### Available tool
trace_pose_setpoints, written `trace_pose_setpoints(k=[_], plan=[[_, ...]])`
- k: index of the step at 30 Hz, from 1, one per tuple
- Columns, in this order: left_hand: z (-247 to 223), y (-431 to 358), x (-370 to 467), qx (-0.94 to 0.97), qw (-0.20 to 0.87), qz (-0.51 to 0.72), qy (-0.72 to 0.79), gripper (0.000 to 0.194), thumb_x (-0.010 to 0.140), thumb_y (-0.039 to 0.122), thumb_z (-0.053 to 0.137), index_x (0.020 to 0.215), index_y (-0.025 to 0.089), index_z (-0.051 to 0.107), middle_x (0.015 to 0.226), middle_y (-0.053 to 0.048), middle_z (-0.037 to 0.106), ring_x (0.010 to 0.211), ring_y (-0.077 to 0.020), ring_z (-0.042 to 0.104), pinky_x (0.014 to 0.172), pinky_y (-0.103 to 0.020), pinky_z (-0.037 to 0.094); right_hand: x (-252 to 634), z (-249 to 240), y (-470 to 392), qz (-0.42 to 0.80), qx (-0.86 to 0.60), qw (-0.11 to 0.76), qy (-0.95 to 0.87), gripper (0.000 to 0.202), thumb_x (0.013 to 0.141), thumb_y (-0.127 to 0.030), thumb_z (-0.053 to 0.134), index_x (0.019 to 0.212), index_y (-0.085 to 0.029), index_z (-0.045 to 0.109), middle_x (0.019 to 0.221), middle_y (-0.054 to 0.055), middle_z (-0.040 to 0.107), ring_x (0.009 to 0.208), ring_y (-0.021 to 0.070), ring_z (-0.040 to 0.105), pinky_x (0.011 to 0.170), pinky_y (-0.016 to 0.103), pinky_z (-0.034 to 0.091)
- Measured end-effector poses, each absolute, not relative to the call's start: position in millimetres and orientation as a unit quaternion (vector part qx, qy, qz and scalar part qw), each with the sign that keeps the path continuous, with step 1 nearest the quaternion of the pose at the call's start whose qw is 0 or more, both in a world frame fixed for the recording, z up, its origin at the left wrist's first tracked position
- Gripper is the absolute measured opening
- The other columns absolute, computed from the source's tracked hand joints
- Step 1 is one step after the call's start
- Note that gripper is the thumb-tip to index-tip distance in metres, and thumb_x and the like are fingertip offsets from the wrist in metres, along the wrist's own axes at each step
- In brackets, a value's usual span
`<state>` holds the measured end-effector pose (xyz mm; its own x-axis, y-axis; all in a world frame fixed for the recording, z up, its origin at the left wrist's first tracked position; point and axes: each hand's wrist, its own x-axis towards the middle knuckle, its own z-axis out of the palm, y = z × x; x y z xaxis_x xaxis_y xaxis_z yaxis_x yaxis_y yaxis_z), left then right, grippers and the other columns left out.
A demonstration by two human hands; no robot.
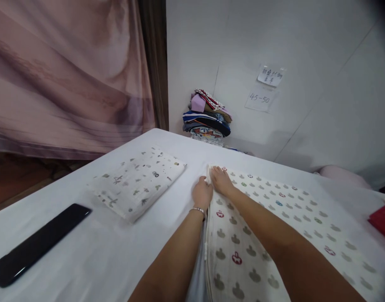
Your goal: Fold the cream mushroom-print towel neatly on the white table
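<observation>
A white cloth (255, 274) printed with grey bunny heads and a few coloured ones lies spread on the table, its left edge running away from me. My left hand (202, 193), with a bracelet at the wrist, is closed on that left edge near the far corner. Just beside it, my right hand (221, 180) rests palm down on top of the same cloth, fingers against its far corner. To the left lies a folded white cloth (138, 180) with small grey and olive prints, apart from both hands.
A long black glossy object (37, 243) lies at the left of the white table (167, 209). Folded clothes (208, 117) are stacked beyond the far edge. A red item (383, 220) sits at the right. A pink curtain (69, 75) hangs at left; paper notes (258, 98) are on the wall.
</observation>
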<state>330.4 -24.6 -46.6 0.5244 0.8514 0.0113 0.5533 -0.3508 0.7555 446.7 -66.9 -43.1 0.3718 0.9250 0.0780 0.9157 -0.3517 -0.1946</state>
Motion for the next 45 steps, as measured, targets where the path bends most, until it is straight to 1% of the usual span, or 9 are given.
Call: trace_pose_setpoints(k=[6, 11, 17, 23, 27, 32, 37, 41, 45], plan=[[-47.8, -22.2, 330.7, 0.802, 0.356, 0.201, 0.435, 0.039, 0.081, 0.021, 0.051, 0.120, 0.021, 0.048, 0.095, -0.006, 0.070, 0.092, -0.0193, 0.063, 0.076, -0.027, 0.042, 433.4, -42.3, -77.7, 0.067, -0.828, 0.092, -0.549, 0.045, 0.092, -0.018, 0.032, 0.136, -0.017, 0.039, 0.146, 0.010, 0.032, 0.136, 0.0202, 0.024, 0.108, 0.045, 0.020], [-48.5, -15.5, 329.4, 0.802, 0.360, 0.212, 0.426, 0.043, 0.077, 0.022, 0.054, 0.120, 0.019, 0.049, 0.093, -0.005, 0.070, 0.092, -0.0202, 0.063, 0.075, -0.028, 0.042, 409.1, -27.0, -111.9, 0.044, -0.841, 0.098, -0.531, 0.044, 0.090, -0.016, 0.033, 0.133, -0.012, 0.042, 0.145, 0.013, 0.034, 0.136, 0.0248, 0.023, 0.109, 0.046, 0.017], [-47.2, -12.6, 326.3, 0.789, 0.395, 0.213, 0.421, 0.040, 0.075, 0.021, 0.055, 0.115, 0.019, 0.054, 0.097, -0.005, 0.070, 0.094, -0.0181, 0.062, 0.078, -0.026, 0.043, 333.3, -45.2, -199.1, 0.059, -0.809, 0.124, -0.572, 0.047, 0.091, -0.027, 0.035, 0.136, -0.016, 0.042, 0.145, 0.011, 0.034, 0.137, 0.0244, 0.023, 0.111, 0.045, 0.015], [-41.6, -9.5, 327.8, 0.778, 0.413, 0.197, 0.430, 0.038, 0.073, 0.021, 0.061, 0.111, 0.016, 0.057, 0.101, -0.007, 0.069, 0.097, -0.0174, 0.062, 0.083, -0.024, 0.043, 316.1, -49.8, -210.4, 0.055, -0.803, 0.134, -0.578, 0.048, 0.092, -0.027, 0.032, 0.137, -0.014, 0.040, 0.147, 0.010, 0.030, 0.137, 0.0239, 0.021, 0.111, 0.045, 0.015], [-32.3, -7.1, 328.3, 0.762, 0.450, 0.159, 0.438, 0.028, 0.077, 0.025, 0.062, 0.102, 0.013, 0.060, 0.092, -0.007, 0.070, 0.081, -0.0154, 0.065, 0.073, -0.023, 0.048, 316.8, -40.7, -210.3, 0.081, -0.803, 0.142, -0.573, 0.047, 0.091, -0.024, 0.033, 0.136, -0.013, 0.041, 0.147, 0.011, 0.031, 0.137, 0.0253, 0.022, 0.110, 0.047, 0.017], [-28.0, -21.4, 300.7, 0.749, 0.491, 0.115, 0.430, 0.018, 0.085, 0.028, 0.056, 0.091, 0.012, 0.063, 0.080, -0.003, 0.068, 0.069, -0.0122, 0.064, 0.065, -0.027, 0.052, 310.9, -37.1, -222.8, 0.059, -0.784, 0.226, -0.575, 0.043, 0.087, -0.018, 0.037, 0.128, -0.014, 0.051, 0.142, 0.010, 0.039, 0.136, 0.0240, 0.025, 0.109, 0.045, 0.022], [-34.1, -48.8, 264.0, 0.761, 0.474, 0.121, 0.426, 0.012, 0.081, 0.024, 0.057, 0.080, 0.015, 0.065, 0.073, -0.004, 0.070, 0.068, -0.0133, 0.065, 0.060, -0.021, 0.048, 305.4, -28.5, -231.2, 0.034, -0.740, 0.338, -0.580, 0.033, 0.082, -0.014, 0.041, 0.103, -0.018, 0.066, 0.114, 0.008, 0.063, 0.112, 0.0197, 0.053, 0.100, 0.034, 0.038], [-35.3, -64.3, 255.5, 0.782, 0.427, 0.140, 0.431, 0.023, 0.079, 0.038, 0.058, 0.075, 0.017, 0.065, 0.072, -0.005, 0.069, 0.072, -0.0159, 0.064, 0.061, -0.023, 0.046, 283.9, -10.3, -251.9, 0.049, -0.694, 0.409, -0.590, 0.028, 0.085, -0.020, 0.043, 0.100, -0.022, 0.067, 0.106, 0.006, 0.066, 0.102, 0.0191, 0.058, 0.094, 0.035, 0.044], [-33.0, -70.4, 261.2, 0.797, 0.381, 0.143, 0.447, 0.024, 0.074, 0.042, 0.062, 0.074, 0.018, 0.064, 0.083, -0.006, 0.070, 0.083, -0.0193, 0.064, 0.067, -0.025, 0.045, 254.7, -2.5, -287.3, 0.043, -0.602, 0.438, -0.666, 0.029, 0.087, -0.014, 0.040, 0.103, -0.021, 0.064, 0.097, 0.006, 0.066, 0.093, 0.0187, 0.059, 0.083, 0.034, 0.050]])
